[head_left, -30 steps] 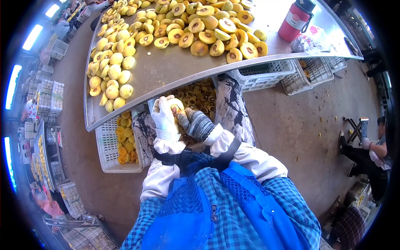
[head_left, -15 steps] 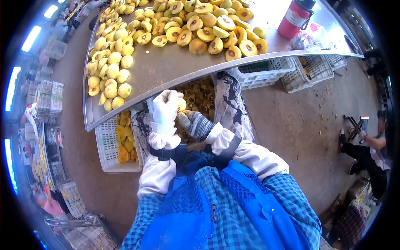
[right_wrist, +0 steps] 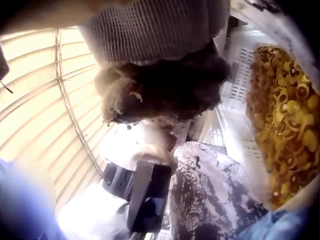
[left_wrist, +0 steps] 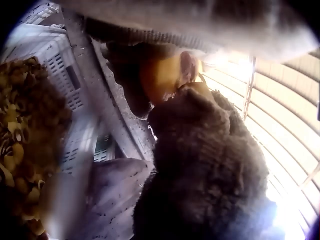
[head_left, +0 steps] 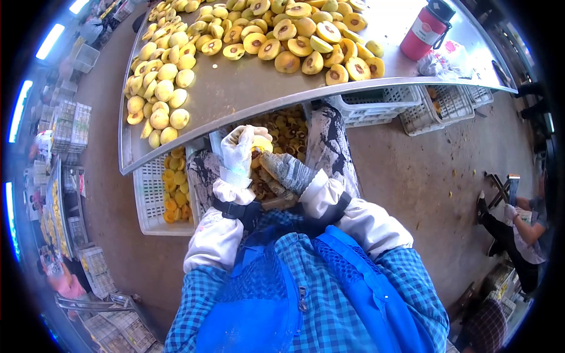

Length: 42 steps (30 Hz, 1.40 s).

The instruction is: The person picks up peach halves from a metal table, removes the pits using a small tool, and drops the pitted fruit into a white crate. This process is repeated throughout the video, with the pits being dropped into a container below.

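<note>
Gripping a peach (head_left: 262, 143) w/ curled fingers, left hand (head_left: 237, 150) holds it mid-frame under the surface (head_left: 247, 88) edge, right hand (head_left: 286, 169) bent onto it, grip unclear; prob. soft, slippery, bruisable, so cup the skin side.
</note>
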Motion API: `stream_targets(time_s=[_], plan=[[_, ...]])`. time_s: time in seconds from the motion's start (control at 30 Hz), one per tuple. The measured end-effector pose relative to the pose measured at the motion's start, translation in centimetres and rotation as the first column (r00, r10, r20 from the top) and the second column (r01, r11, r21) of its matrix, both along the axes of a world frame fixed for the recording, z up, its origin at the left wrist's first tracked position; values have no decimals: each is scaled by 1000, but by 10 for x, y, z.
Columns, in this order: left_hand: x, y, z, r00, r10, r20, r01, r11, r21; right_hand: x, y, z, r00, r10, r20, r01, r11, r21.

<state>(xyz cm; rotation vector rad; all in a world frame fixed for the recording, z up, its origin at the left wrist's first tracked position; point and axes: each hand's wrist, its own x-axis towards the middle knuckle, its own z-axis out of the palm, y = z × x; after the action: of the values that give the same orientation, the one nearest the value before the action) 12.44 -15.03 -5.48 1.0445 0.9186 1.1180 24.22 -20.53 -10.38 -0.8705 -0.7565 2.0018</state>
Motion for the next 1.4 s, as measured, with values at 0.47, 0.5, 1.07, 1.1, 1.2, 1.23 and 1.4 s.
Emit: stream_targets(time_s=[0.47, 0.5, 1.07, 1.1, 1.2, 1.23, 1.4], plan=[[-1, -26, 15, 973, -76, 216, 92, 994, -65, 35, -23, 47, 868, 329, -371, -395, 911, -118], [0, -29, 17, 966, -64, 250, 83, 994, -68, 28, -25, 43, 887, 266, -379, -351, 920, -176], [-21, -36, 24, 940, 109, 324, -16, 961, -278, -13, -33, 31, 965, 168, -201, -170, 985, 8], [-23, -35, 26, 939, 114, 323, -19, 958, -285, -16, -33, 27, 942, 179, -284, -203, 978, -56], [-23, -40, 35, 933, 158, 323, -64, 957, -281, -21, -33, 27, 930, 117, -347, -209, 948, -239], [-24, -41, 36, 929, 149, 339, -43, 953, -301, -27, -33, 39, 940, 67, -334, -172, 939, -297], [-24, -41, -5, 588, 332, 738, 79, 884, -461, -27, -34, 34, 849, 41, -526, -146, 976, -160]])
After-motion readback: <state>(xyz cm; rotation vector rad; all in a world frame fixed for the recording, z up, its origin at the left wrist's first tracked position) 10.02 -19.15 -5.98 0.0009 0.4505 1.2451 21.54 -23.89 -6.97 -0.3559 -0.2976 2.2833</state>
